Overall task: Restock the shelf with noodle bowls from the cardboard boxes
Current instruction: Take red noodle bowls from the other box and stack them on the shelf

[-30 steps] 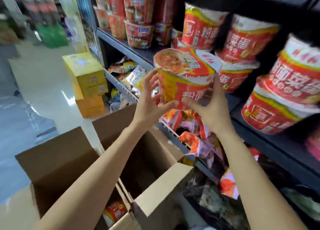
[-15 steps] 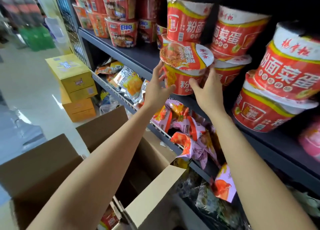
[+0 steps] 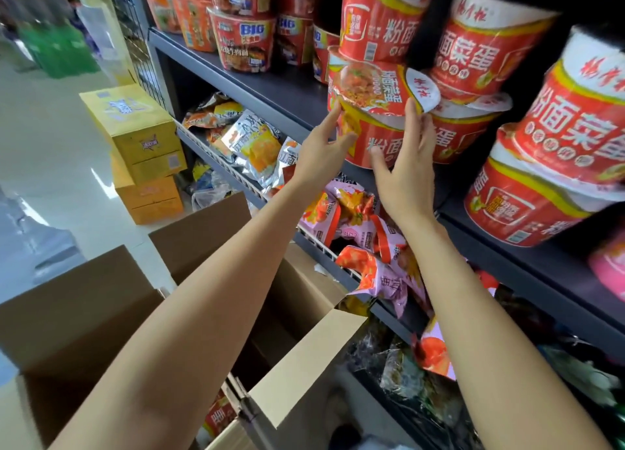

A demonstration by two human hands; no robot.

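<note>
Head cam looks down at a red-and-yellow paper noodle bowl [image 3: 378,118] sitting tilted on the dark grey metal shelf [image 3: 270,91], wedged under another red bowl [image 3: 382,20] stacked above it. Left hand [image 3: 321,158] has loose, straight fingers just touching the bowl's left rim, not gripping. Right hand [image 3: 406,175] is flat against the bowl's front, fingers spread. Below the bowl sit open brown cardboard boxes [image 3: 101,314]; a pile of yellow cartons [image 3: 135,145] stands left of it.
</note>
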